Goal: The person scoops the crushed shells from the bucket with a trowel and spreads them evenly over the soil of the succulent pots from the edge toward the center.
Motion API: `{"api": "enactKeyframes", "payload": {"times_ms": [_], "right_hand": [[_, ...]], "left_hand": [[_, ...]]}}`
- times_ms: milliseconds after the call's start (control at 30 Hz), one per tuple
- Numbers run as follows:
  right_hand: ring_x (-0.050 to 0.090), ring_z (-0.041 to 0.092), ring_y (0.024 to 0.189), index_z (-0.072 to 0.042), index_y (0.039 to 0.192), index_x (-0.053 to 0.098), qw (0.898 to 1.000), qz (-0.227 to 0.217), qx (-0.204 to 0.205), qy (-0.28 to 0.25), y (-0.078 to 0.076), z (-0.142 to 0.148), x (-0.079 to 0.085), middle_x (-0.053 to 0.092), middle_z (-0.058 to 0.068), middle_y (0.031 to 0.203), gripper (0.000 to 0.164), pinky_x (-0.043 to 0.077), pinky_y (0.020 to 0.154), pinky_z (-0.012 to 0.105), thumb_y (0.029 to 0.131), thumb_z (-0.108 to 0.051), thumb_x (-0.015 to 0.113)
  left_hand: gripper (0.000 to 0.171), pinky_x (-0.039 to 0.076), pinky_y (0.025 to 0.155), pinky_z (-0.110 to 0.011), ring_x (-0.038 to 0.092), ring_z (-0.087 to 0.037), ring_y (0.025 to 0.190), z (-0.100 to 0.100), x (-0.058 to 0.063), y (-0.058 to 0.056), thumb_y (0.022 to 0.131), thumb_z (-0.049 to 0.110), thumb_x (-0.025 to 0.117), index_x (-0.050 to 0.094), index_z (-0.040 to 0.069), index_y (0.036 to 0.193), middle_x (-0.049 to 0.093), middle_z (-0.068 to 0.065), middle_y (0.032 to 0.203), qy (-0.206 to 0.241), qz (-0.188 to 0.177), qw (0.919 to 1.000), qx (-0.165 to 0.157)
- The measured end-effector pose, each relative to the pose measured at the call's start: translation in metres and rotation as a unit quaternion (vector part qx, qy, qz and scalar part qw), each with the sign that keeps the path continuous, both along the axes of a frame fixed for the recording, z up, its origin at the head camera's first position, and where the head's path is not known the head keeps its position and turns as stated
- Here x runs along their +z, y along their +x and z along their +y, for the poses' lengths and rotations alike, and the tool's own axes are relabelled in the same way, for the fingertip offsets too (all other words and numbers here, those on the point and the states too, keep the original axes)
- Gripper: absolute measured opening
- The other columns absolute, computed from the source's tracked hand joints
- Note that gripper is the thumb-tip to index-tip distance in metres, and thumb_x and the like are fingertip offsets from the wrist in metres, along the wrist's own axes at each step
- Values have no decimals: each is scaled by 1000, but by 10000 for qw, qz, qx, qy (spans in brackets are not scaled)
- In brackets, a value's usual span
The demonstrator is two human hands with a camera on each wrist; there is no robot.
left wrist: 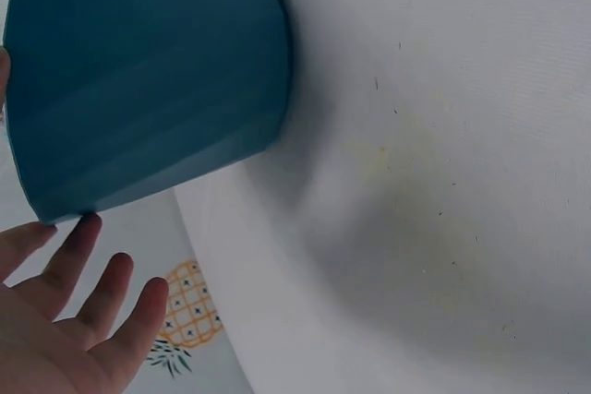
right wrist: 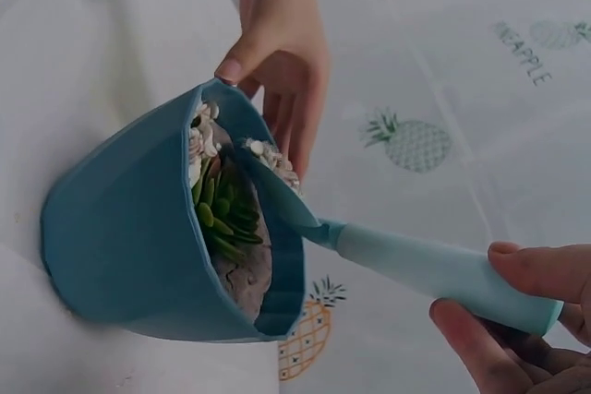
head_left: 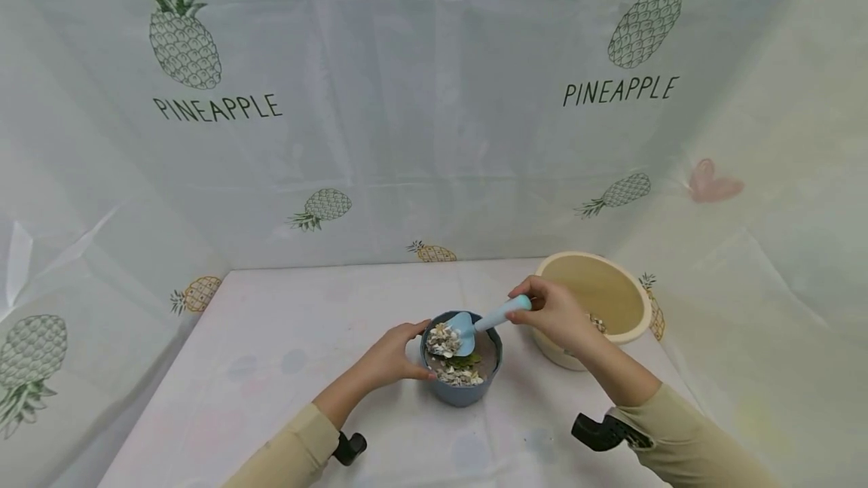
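A blue flowerpot (head_left: 461, 396) stands on the table, with a green succulent (right wrist: 226, 214) growing in soil inside. My left hand (head_left: 391, 358) holds the pot at its left side, thumb and fingers spread about the rim. My right hand (head_left: 552, 315) grips the handle end of a light-blue toy shovel (head_left: 500, 313). The shovel's blade slants over the pot's opening, loaded with pale pebbles (head_left: 444, 340). More pebbles (right wrist: 201, 136) lie on the soil along one side of the succulent.
Behind my right hand stands a cream bucket (head_left: 593, 285) with some pebbles (head_left: 597, 322) visible inside. A white patterned cloth covers the table (head_left: 285, 337). Pineapple-printed sheets (head_left: 420, 96) hang at the back and both sides.
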State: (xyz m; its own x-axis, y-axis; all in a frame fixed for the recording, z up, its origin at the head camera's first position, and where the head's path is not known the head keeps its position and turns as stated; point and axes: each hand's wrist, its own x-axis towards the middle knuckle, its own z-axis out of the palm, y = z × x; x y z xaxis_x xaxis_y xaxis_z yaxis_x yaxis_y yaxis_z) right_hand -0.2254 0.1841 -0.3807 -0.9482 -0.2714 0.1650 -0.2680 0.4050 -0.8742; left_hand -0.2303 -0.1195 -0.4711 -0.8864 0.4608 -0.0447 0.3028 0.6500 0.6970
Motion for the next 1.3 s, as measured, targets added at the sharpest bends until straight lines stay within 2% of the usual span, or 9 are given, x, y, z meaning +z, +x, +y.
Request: {"api": "enactKeyframes", "payload": {"times_ms": [400, 833, 1300], "right_hand": [[64, 18, 73, -1, 95, 66, 9989, 279, 236, 286, 6, -10, 6, 65, 8, 89, 18, 54, 64, 26, 81, 1, 77], [64, 16, 78, -5, 93, 65, 9971, 471, 453, 392, 20, -7, 8, 66, 5, 91, 19, 55, 66, 26, 81, 1, 78], [64, 14, 78, -5, 100, 66, 9916, 833, 658, 741, 3, -25, 26, 62, 2, 88, 20, 55, 66, 27, 83, 1, 76]], "left_hand": [[102, 40, 102, -53, 46, -36, 127, 3, -2, 4, 71, 38, 88, 35, 5, 151, 43, -20, 144, 148, -158, 9997, 100], [100, 42, 100, -52, 48, -35, 125, 5, -1, 5, 71, 37, 88, 37, 4, 150, 45, -19, 142, 54, -76, 9998, 147], [99, 43, 98, -51, 49, -34, 124, 3, -1, 6, 71, 37, 88, 37, 5, 150, 46, -17, 141, 83, -19, 9999, 127]]}}
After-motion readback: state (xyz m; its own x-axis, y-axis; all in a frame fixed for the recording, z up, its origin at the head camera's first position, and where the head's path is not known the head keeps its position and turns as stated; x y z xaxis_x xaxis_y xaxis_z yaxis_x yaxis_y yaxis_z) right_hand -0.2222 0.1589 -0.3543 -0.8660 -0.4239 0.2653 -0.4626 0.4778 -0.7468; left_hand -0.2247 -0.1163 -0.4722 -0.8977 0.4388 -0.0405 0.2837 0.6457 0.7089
